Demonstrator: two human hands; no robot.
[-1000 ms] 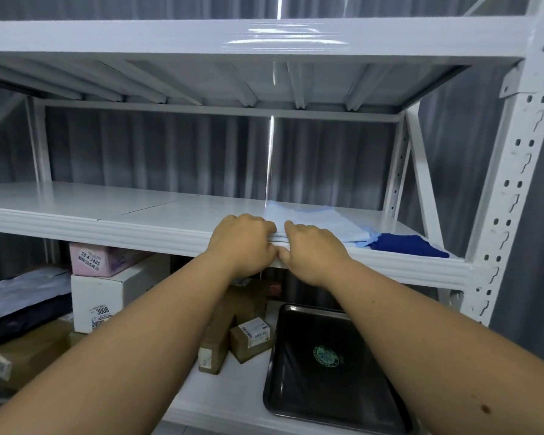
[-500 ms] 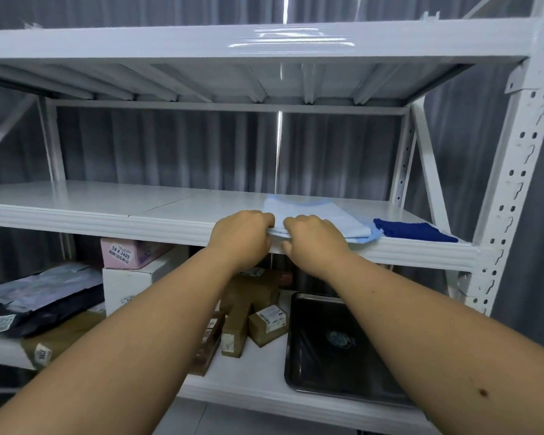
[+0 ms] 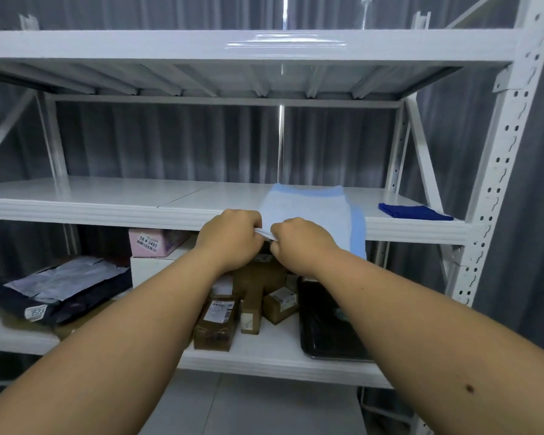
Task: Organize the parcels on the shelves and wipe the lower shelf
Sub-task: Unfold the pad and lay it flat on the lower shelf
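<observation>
Both hands, left hand (image 3: 233, 238) and right hand (image 3: 299, 243) clamped on the light-blue folded cloth (image 3: 311, 211), have dragged it off the white metal middle shelf (image 3: 107, 208) edge, likely readying lower-shelf wiping.

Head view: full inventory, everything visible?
shelving rack: 1, white, fills the view
light blue cloth: 1, middle shelf, front edge pulled over the lip
dark blue cloth: 1, middle shelf, right
pink box: 1, lower shelf, on a white box
dark mailer bag: 1, black and grey, lower shelf, left
brown cartons: several, lower shelf, centre
black tray: 1, lower shelf, right
left hand: gripping the light cloth
right hand: gripping the light cloth
</observation>
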